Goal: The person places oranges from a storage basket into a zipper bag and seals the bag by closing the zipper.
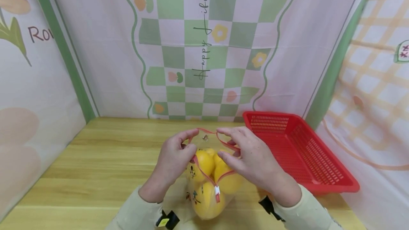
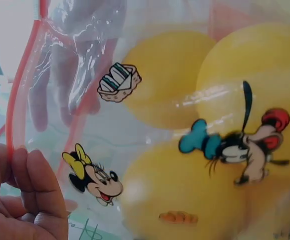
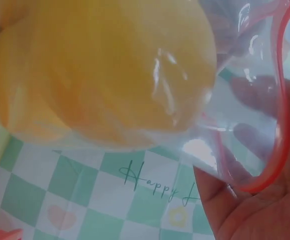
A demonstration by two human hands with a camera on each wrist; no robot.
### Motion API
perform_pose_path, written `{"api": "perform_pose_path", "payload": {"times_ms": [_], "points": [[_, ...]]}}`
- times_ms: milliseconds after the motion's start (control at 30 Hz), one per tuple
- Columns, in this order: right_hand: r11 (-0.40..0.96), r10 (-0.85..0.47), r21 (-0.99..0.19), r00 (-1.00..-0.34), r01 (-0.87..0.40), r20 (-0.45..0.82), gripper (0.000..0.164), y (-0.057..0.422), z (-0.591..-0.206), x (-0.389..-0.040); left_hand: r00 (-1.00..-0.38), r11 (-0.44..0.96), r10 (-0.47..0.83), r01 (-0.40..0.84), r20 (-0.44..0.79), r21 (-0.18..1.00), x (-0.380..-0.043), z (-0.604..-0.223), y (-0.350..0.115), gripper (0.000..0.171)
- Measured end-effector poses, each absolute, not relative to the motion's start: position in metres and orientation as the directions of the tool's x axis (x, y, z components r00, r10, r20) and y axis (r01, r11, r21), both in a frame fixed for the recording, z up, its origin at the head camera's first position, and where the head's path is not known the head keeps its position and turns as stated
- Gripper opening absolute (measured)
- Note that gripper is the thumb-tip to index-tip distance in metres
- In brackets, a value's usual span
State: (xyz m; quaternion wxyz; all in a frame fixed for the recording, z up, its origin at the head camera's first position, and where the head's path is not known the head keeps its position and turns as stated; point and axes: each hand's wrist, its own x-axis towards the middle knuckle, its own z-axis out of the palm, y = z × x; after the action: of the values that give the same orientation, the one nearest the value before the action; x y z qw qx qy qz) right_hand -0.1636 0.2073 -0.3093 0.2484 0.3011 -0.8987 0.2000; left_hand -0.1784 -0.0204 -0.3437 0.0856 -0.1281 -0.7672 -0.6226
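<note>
A clear plastic zip bag (image 1: 205, 138) with red zip edges and printed cartoon figures stands in the middle of the table. Inside it are several smooth yellow rounded, lemon-like things (image 1: 209, 201). Its mouth is spread apart, and a white zip slider (image 1: 217, 190) sits at the near corner. On the left side, my left hand (image 1: 174, 157) pinches the red edge (image 2: 21, 100) between thumb and fingers. My right hand (image 1: 252, 155) is at the opposite edge, thumb and fingers apart, the red strip (image 3: 279, 125) running against it. Some right fingers show through the plastic.
A red plastic basket (image 1: 322, 166) with slotted walls stands to the right, close beside my right forearm. The wooden table (image 1: 105, 173) ends at a printed cloth backdrop (image 1: 198, 59) behind, with cloth walls at both sides.
</note>
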Motion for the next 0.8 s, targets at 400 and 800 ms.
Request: {"api": "perform_pose_path", "payload": {"times_ms": [400, 800], "points": [[0.771, -0.384, -0.291, -0.778, -0.566, 0.497, 0.055, 0.209, -0.310, -0.164, -0.951, 0.189, 0.080, 0.309, 0.299, 0.932, -0.179, -0.346, -0.022, 0.045], [0.817, -0.297, -0.290, -0.795, -0.498, 0.528, 0.055, 0.212, -0.309, -0.154, -0.951, 0.193, 0.074, 0.310, 0.301, 0.931, -0.180, -0.348, -0.022, 0.045]]}}
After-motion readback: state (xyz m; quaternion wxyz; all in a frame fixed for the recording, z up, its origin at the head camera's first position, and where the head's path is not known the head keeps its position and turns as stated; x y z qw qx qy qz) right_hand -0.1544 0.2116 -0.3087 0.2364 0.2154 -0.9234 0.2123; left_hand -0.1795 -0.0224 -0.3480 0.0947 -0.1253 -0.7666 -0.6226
